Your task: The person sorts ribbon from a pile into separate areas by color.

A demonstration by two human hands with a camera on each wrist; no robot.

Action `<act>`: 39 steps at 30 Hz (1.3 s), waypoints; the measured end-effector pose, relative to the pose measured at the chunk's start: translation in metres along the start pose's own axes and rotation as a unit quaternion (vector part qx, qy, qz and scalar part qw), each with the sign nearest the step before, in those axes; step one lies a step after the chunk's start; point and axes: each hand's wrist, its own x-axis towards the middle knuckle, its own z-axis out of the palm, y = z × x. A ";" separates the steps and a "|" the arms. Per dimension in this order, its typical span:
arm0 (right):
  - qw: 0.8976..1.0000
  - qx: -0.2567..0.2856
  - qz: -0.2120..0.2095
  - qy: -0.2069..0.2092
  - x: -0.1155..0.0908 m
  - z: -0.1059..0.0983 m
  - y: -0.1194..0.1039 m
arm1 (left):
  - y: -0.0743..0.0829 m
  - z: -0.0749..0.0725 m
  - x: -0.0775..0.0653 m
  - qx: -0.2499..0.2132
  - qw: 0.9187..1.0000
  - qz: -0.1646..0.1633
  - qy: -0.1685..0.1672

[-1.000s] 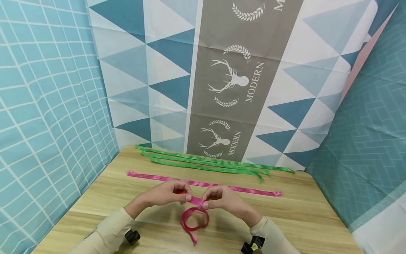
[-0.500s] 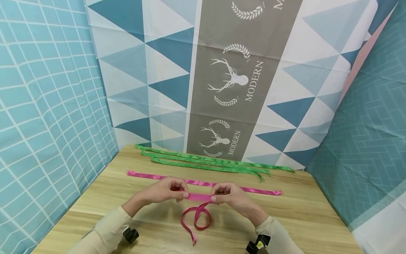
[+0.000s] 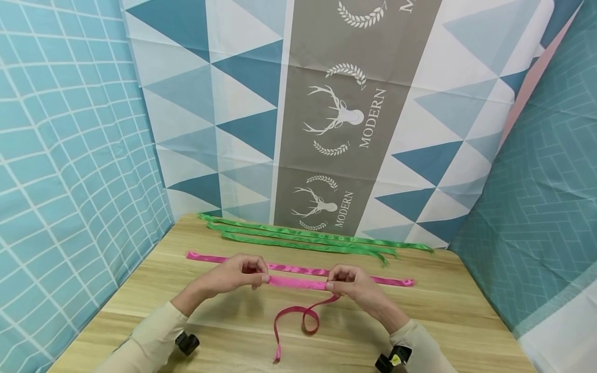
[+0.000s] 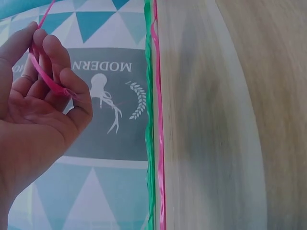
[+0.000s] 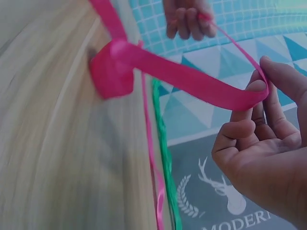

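Note:
A pink ribbon [image 3: 298,283] is stretched between my two hands, just above the wooden table. My left hand [image 3: 237,274] pinches it near one end between thumb and forefinger; in the left wrist view the frayed tip [image 4: 67,92] lies inside the curled fingers. My right hand [image 3: 356,291] pinches the same ribbon farther along. From the right fingers the rest of the ribbon [image 5: 177,74] hangs down, makes a loop and trails toward the table's near side. A second pink ribbon [image 3: 394,281] lies straight across the table behind my hands, partly hidden by them.
Several green ribbons [image 3: 289,240] lie side by side along the back of the wooden table [image 3: 224,342]. A patterned cloth [image 3: 326,129] hangs behind the table, with a blue checked cloth [image 3: 70,155] at the left and a teal one [image 3: 531,207] at the right.
My hands have moved apart, the right one sliding rightward along the ribbon, so the taut stretch between them is longer. The hanging loop has uncurled and become smaller.

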 end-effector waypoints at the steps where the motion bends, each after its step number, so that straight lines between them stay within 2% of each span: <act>1: 1.000 -0.002 0.004 0.005 -0.002 -0.002 0.000 | 0.000 -0.001 0.000 -0.001 1.000 0.001 0.003; 13: 0.999 -0.020 0.017 0.039 -0.025 -0.036 0.009 | -0.009 -0.020 -0.006 0.010 1.000 0.006 0.022; 21: 0.995 -0.027 0.039 0.087 -0.041 -0.055 0.014 | -0.022 -0.040 -0.011 0.009 0.999 -0.005 0.041; 25: 0.994 -0.018 0.042 0.103 -0.046 -0.062 0.020 | -0.024 -0.054 -0.018 0.020 0.998 -0.009 0.061; 32: 0.991 -0.015 0.025 0.128 -0.054 -0.080 0.028 | -0.022 -0.076 -0.032 0.008 0.994 -0.034 0.103; 39: 0.987 -0.019 0.007 0.159 -0.062 -0.102 0.030 | -0.034 -0.091 -0.042 0.004 0.990 -0.047 0.136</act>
